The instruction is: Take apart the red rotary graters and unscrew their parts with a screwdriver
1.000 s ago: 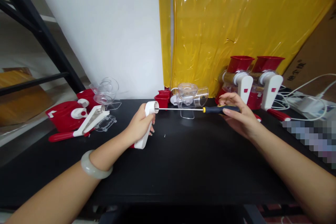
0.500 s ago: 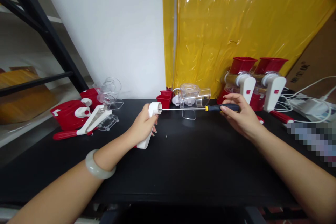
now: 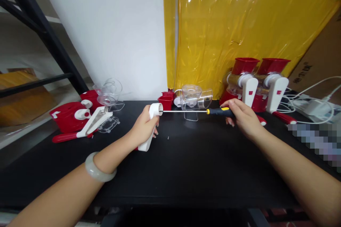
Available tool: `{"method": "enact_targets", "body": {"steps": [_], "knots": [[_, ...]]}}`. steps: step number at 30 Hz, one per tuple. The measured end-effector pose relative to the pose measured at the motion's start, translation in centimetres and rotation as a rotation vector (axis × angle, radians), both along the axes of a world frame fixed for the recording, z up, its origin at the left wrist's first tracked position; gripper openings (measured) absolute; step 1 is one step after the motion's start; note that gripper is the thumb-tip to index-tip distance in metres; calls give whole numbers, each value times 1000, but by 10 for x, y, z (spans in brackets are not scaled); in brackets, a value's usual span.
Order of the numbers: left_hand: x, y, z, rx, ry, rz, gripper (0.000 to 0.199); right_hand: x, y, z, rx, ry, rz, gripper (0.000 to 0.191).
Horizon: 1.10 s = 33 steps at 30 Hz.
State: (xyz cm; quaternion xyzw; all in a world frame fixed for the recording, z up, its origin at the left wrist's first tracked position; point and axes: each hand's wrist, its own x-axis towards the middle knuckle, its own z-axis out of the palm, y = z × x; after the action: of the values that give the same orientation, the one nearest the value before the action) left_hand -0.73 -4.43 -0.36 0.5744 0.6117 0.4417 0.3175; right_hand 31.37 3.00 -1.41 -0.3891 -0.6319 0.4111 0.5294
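A white crank handle with a round collar at its top is gripped by my left hand, just left of the middle. My right hand has its fingers round the dark handle of a screwdriver with yellow parts. The screwdriver lies level, its long shaft pointing left, and its tip is inside the collar's opening, hidden there. A tiny screw rests on the black table to the right of the crank handle.
Red bases with a white crank and clear plastic parts stand at the left. Behind the hands are a red hopper and a clear housing. Two assembled red-and-white machines, white cables and a carton are at the right.
My right hand has shifted its fingers round the screwdriver, whose handle has turned so that a yellow patch shows. The left hand keeps its hold; the whole view has moved slightly.
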Motion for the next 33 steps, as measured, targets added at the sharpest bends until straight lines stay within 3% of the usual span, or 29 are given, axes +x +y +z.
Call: {"method": "enact_targets", "body": {"steps": [2,5,8,10,13,15,17,20,22,26,28,30,33], "knots": [[0,0,0,5,-10,1,22,-1,-2,1,32,133,12,30],[0,0,-1,-1,-11,-6,22,-2,-8,5,25,324,173,43],[0,1,-1,-2,-10,-8,21,-1,-9,7,24,306,264,35],[-1,1,-1,2,-7,0,21,1,-5,5,19,213,228,29],[-1,1,-1,-1,-5,11,21,4,1,-1,31,27,111,42],[-1,1,-1,-1,-9,5,22,4,1,-2,65,8,58,29],[-1,2,-1,3,-14,-2,22,3,-1,0,95,84,74,23],[-1,2,-1,7,-22,4,22,1,-8,5,123,162,167,37],[-1,1,0,7,-24,17,22,0,-10,6,104,163,207,35],[0,1,2,14,-34,27,23,3,-4,0,47,2,172,45],[0,1,2,11,-39,29,24,5,-1,-3,66,-69,108,40],[0,1,3,7,-42,34,24,5,1,-5,106,-40,72,27],[0,1,3,17,-43,43,25,4,-1,-3,150,55,114,38]]}}
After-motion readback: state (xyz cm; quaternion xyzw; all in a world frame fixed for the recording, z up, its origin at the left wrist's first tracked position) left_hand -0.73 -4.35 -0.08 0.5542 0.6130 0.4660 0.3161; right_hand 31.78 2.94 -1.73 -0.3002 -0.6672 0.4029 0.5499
